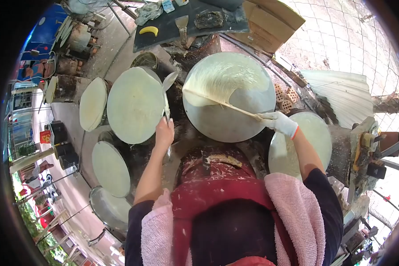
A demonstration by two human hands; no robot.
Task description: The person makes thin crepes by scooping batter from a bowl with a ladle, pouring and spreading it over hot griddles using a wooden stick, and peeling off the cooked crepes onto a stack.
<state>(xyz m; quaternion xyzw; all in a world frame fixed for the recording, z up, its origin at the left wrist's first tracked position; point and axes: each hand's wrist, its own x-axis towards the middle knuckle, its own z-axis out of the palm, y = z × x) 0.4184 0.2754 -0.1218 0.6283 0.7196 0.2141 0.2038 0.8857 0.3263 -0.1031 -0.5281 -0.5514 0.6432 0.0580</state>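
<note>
My left hand (164,133) is bare and wrapped round the handle of a batter-coated ladle (170,81), whose bowl points away from me between two round griddles. My right hand (277,123), in a white glove, grips the end of a long thin spreader (224,103) lying across the middle griddle (217,131). Pale wet batter (224,77) covers the far part of that griddle in a curved, streaky sheet. The near part shows bare grey metal. Left of the ladle, a pale round sheet (135,106) covers another griddle.
More round griddles carry pale sheets: one at the right (306,137), others at left (93,104) and near left (111,168). Beyond, a dark table (164,42) holds a banana (149,31) and a scraper (181,24). A cardboard box (270,22) stands beside it.
</note>
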